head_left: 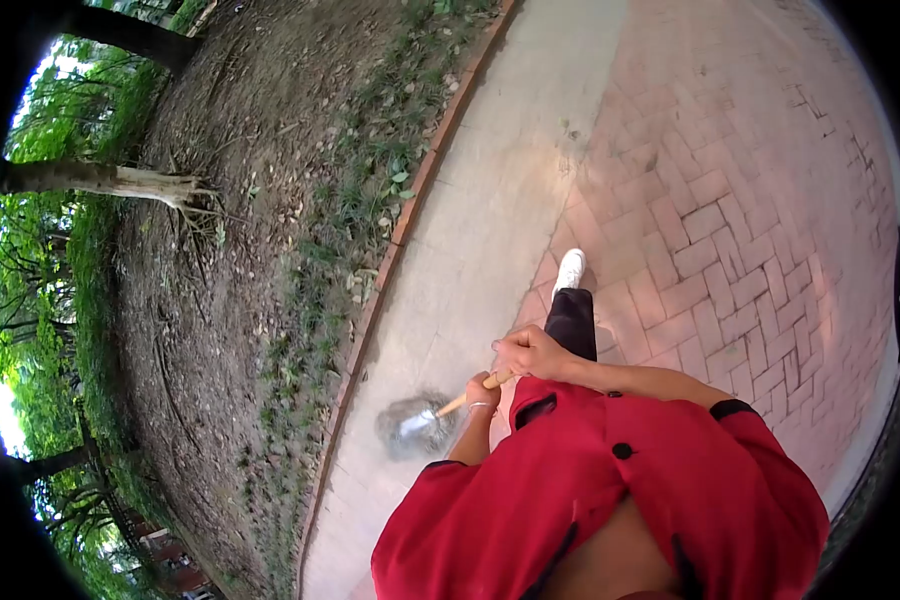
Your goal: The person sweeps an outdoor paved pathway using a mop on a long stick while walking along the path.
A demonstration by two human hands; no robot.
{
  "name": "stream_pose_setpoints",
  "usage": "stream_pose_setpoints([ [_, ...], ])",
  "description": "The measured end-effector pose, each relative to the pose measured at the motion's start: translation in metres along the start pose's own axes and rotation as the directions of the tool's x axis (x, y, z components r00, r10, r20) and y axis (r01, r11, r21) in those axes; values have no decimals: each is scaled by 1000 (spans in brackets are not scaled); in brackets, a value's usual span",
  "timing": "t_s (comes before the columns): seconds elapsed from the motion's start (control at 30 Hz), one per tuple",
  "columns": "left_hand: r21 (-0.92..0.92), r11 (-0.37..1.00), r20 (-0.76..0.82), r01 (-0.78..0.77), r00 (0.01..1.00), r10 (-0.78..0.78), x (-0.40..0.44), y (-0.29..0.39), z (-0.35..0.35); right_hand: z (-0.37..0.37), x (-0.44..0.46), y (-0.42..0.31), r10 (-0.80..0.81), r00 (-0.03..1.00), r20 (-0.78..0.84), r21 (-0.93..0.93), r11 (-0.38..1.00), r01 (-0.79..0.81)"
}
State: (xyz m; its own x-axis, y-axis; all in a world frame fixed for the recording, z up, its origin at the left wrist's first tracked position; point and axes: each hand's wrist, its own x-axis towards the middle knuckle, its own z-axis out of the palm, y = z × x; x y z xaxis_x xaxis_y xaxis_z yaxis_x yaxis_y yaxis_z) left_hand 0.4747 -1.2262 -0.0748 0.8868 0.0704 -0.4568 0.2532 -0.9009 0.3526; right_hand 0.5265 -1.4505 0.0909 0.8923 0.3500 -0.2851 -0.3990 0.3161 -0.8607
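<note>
A broom (417, 428) with a pale wooden handle slants down to the left from my hands. Its grey, fan-shaped head looks blurred and rests on or just above the pale paving strip, with a whitish shiny part where the handle joins. Lower on the handle, my left hand (483, 391) is closed around the wood; a light band circles that wrist. My right hand (533, 353) grips close to the top end, in front of my red shirt (650, 480), its thumb side toward the left. The handle's upper tip is partly hidden by this hand.
A brick curb (395, 245) separates the pale paving strip (470, 220) from a planted soil bed (240, 250) with low grass, fallen leaves and tree trunks (120, 181). Reddish herringbone bricks (710, 230) cover the right side. One white shoe (570, 270) shows ahead.
</note>
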Motion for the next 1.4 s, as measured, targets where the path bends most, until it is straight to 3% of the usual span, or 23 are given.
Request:
stream_pose_setpoints([
  [0.07, 38, 999, 38, 15, 999, -16, 40, 22, -7, -21, 34, -20, 32, 999, 29, 48, 998, -33],
  [0.13, -29, 994, 45, -103, 994, 104, 85, 67, -3, -66, 54, -49, 61, 980, -188, 33, 998, -56],
  [0.17, -96, 983, 61, -154, 985, 161, 105, 96, 0, -95, 59, -59, -25, 973, -228, -65, 998, 11],
  [0.23, -78, 946, 102, -315, 941, 322, 144, 172, -6, -136, 47, -98, -70, 899, -432, 155, 976, 150],
  [0.27, -219, 889, 117, -401, 894, 432, 148, 237, -39, -170, 36, -103, -174, 868, -465, 58, 972, 226],
  [0.3, -46, 852, 61, -521, 850, 523, 176, 253, 9, -187, 24, -141, -291, 819, -495, -14, 945, 328],
  [0.33, -17, 833, 182, -552, 818, 546, 182, 310, -8, -188, 17, -168, -16, 446, -895, 58, 987, 151],
  [0.37, -53, 745, 210, -664, 722, 659, 198, 343, 9, -213, -5, -182, -253, 654, -713, -2, 934, 358],
  [0.43, -135, 663, 283, -736, 613, 738, 212, 416, 19, -221, -18, -224, -322, 472, -821, -115, 902, 415],
  [0.5, 60, 409, 50, -910, 412, 910, 229, 464, 44, -231, -20, -248, -324, 399, -858, -130, 888, 441],
  [0.6, 25, 378, 159, -926, 377, 913, 268, 530, 28, -241, 2, -257, -395, 320, -861, -215, 853, 475],
  [0.67, 5, 370, 164, -929, 365, 916, 288, 551, 14, -246, 16, -252, -505, 397, -766, -294, 825, 483],
  [0.73, -131, 358, 56, -925, 353, 934, 291, 569, -3, -256, 10, -256, -532, 383, -756, -296, 799, 524],
  [0.8, -114, 347, -21, -931, 352, 936, 273, 575, -10, -264, -15, -271, -531, 388, -753, -272, 789, 551],
  [0.87, -110, 369, -78, -923, 378, 923, 239, 573, -25, -272, -49, -283, -487, 390, -781, -232, 807, 543],
  [0.97, -159, 436, -58, -886, 449, 892, 178, 536, -48, -276, -97, -291, -388, 526, -757, -21, 819, 574],
  [1.03, -210, 383, -207, -899, 424, 882, 151, 499, -49, -284, -108, -283, -332, 581, -743, 43, 843, 536],
  [1.1, -210, 491, -201, -845, 529, 824, 134, 452, -40, -293, -104, -269, -212, 706, -676, 155, 896, 417],
  [1.17, -121, 837, 39, -534, 840, 542, 127, 395, -22, -297, -82, -243, -126, 821, -556, 208, 936, 284],
  [1.2, -73, 880, 90, -470, 875, 475, 128, 363, -8, -292, -67, -219, 119, 764, -634, 306, 946, 106],
  [1.27, -70, 930, 99, -362, 925, 367, 123, 317, 8, -271, -28, -187, 16, 842, -539, 93, 995, 41],
  [1.3, -56, 956, 164, -287, 942, 293, 122, 296, 16, -251, -10, -207, 49, 923, -381, 240, 970, 48],
  [1.4, -71, 979, 249, -189, 947, 201, 111, 298, 26, -244, 4, -197, 1, 929, -371, 249, 963, 99],
])
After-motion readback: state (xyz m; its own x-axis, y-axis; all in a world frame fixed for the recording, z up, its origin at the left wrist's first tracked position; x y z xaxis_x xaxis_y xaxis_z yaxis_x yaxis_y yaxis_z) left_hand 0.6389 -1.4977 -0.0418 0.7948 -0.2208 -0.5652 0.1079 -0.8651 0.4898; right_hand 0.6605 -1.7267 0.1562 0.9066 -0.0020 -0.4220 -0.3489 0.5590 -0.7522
